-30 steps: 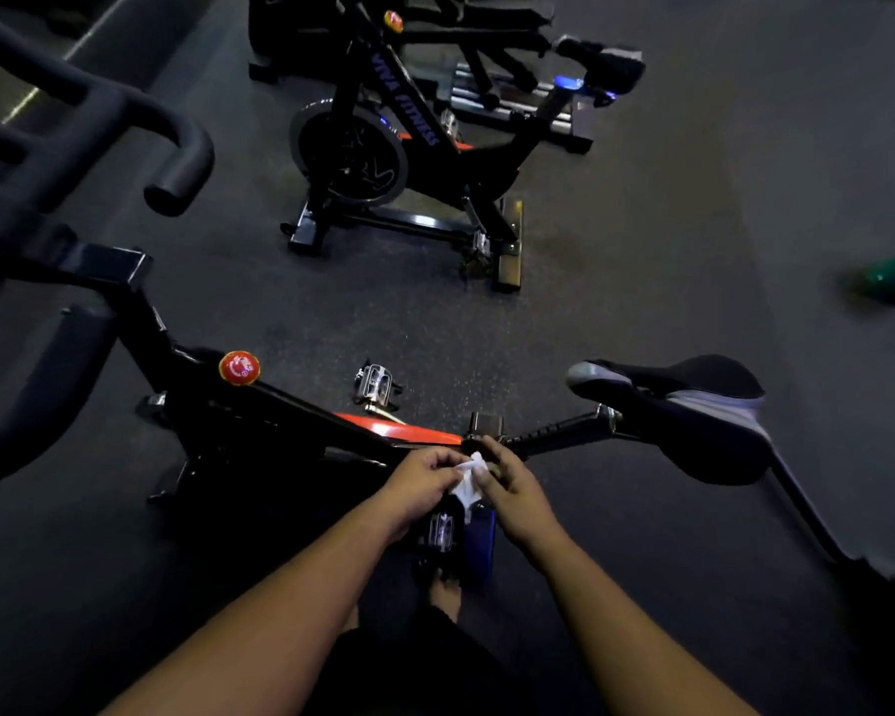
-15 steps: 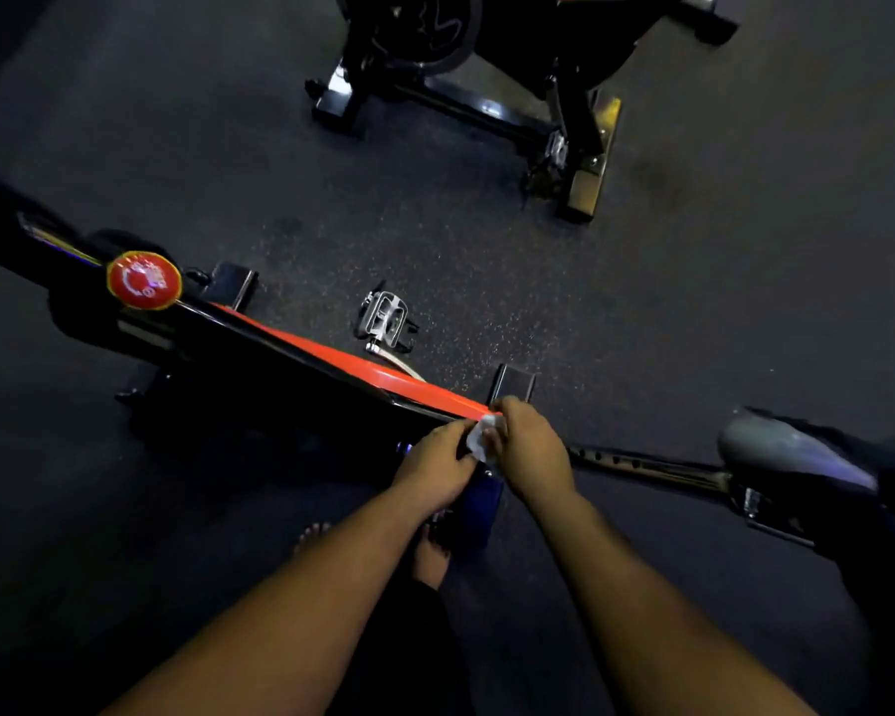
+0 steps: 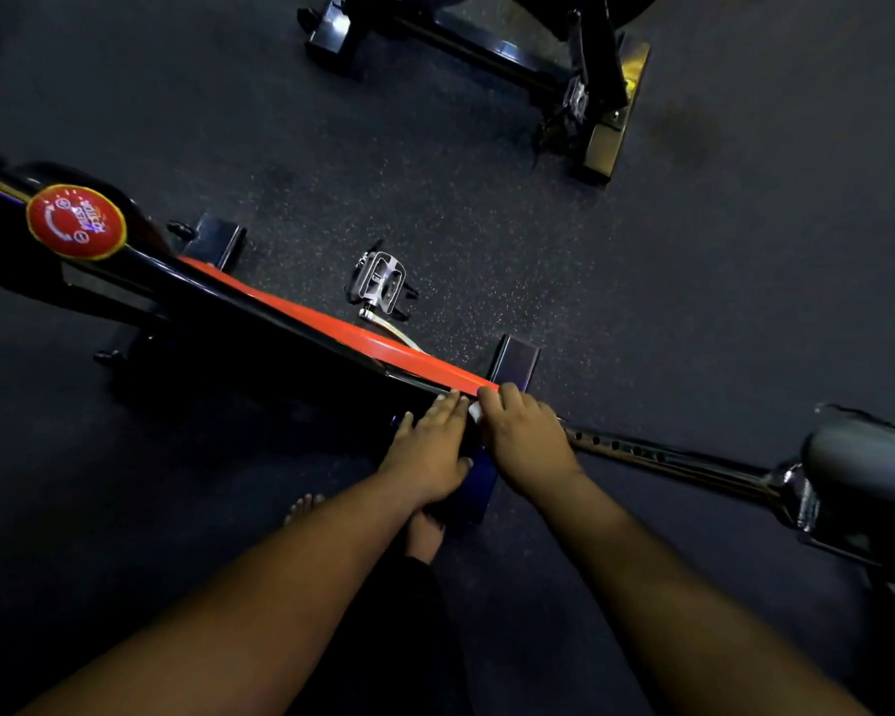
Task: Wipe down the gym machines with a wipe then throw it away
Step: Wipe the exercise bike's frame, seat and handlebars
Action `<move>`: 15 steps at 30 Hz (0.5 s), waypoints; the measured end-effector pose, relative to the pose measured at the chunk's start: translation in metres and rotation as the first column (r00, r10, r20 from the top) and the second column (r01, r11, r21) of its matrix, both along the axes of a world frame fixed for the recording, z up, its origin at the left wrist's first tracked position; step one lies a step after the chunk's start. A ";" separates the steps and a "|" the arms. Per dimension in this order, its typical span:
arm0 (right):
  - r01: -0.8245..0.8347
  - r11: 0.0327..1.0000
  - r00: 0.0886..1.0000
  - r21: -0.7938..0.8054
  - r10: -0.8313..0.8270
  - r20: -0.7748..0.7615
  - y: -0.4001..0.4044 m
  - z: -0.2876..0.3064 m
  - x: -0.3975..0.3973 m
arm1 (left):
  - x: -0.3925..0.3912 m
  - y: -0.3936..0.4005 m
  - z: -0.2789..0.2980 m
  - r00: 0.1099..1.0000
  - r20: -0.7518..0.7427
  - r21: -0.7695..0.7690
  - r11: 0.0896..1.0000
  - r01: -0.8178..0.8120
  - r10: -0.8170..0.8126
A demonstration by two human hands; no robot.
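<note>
Two hands meet on the spin bike frame (image 3: 301, 323) at the lower end of its orange stripe. Left hand (image 3: 430, 447): fingers straight, lying flat on the frame. Right hand (image 3: 525, 436): fingers curled over the white wipe (image 3: 474, 410), mostly hidden, only a sliver showing between the hands. Wipe's axis: cannot tell. Frame runs upper left to lower right, red knob (image 3: 76, 222) at the far left, seat (image 3: 869, 457) at the right. Both forearms reach up from the bottom edge, converging.
</note>
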State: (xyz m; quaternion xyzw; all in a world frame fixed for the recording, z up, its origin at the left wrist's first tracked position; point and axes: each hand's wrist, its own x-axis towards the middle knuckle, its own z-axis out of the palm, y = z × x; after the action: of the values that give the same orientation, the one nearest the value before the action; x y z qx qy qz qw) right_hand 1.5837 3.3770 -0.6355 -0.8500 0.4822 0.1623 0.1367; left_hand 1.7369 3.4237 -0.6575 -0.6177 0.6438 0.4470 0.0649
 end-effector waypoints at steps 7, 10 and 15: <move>-0.170 0.976 0.973 0.135 0.188 -0.134 -0.017 0.004 0.015 | 0.013 0.006 -0.001 0.988 0.100 -0.049 0.991 0.120 -0.115; -0.168 0.983 0.985 -0.069 0.166 -0.036 0.028 0.004 -0.011 | 0.011 0.004 0.002 0.976 0.131 -0.072 0.980 0.183 -0.173; -0.082 0.992 0.997 -0.096 0.081 -0.015 0.027 -0.009 -0.010 | 0.019 -0.008 -0.012 0.920 0.271 -0.096 0.943 0.319 -0.284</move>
State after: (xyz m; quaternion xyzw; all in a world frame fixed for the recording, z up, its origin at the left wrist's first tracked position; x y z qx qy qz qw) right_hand 1.5742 3.4038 -0.6444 -0.8735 0.4553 0.1491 0.0860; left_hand 1.7558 3.4162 -0.6693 -0.5661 0.7471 0.3032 0.1719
